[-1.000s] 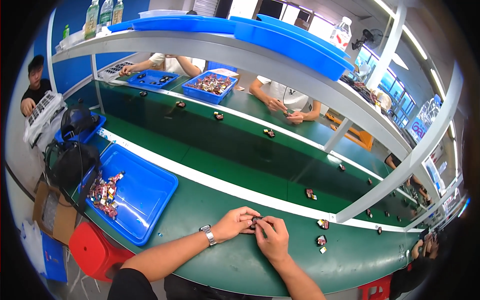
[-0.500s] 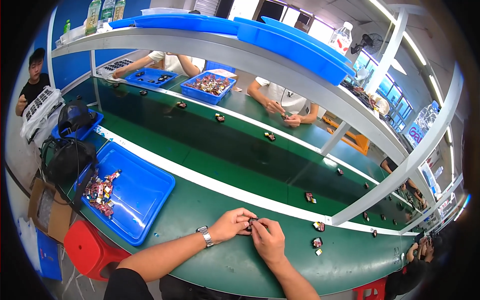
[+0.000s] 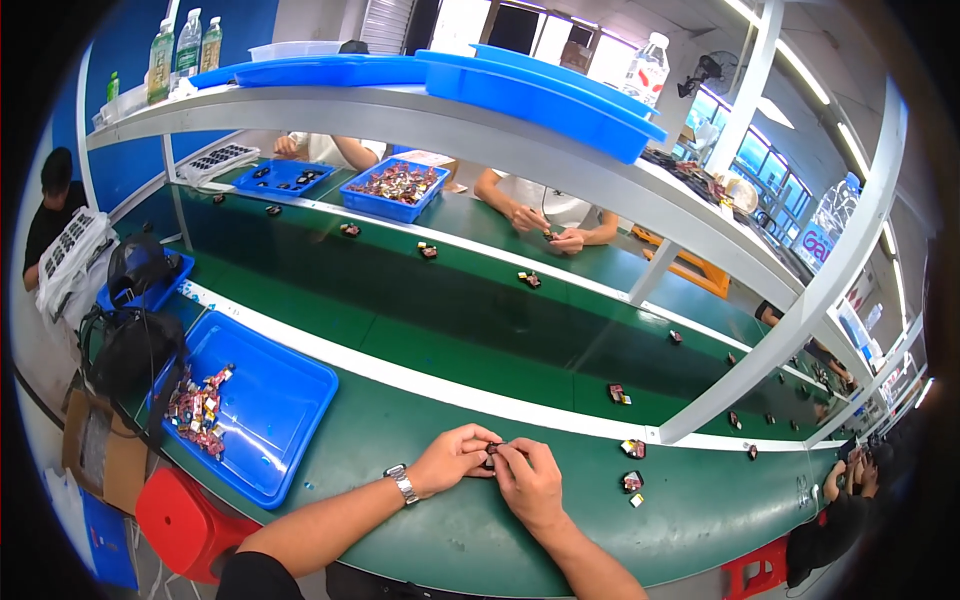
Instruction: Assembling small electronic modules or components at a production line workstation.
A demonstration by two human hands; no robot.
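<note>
Over the green worktable (image 3: 420, 545), my two hands meet at a small black piece (image 3: 490, 460), seemingly a housing with something reddish in it. My left hand (image 3: 450, 464), with a metal watch at the wrist, pinches it from the left. The thumb and fingers of my right hand (image 3: 531, 484) close on its other side. Fingers cover most of the piece, so its exact kind is hidden. To the right of my hands lie two similar small black assemblies with red and yellow-white parts, one at the belt's edge (image 3: 633, 449) and one nearer me (image 3: 631, 482).
A blue tray (image 3: 290, 430) at left holds a heap of small red and white parts. Beyond the white rail runs a green conveyor belt (image 3: 400, 330) with spaced assemblies. A slanted white post (image 3: 770, 340) carries the overhead shelf. Co-workers' hands (image 3: 550, 228) work across the belt.
The whole view has shifted slightly. My hands stay together on the black piece, with small finger shifts. Across the belt, a co-worker's arm has drawn back from the white tray at far left.
</note>
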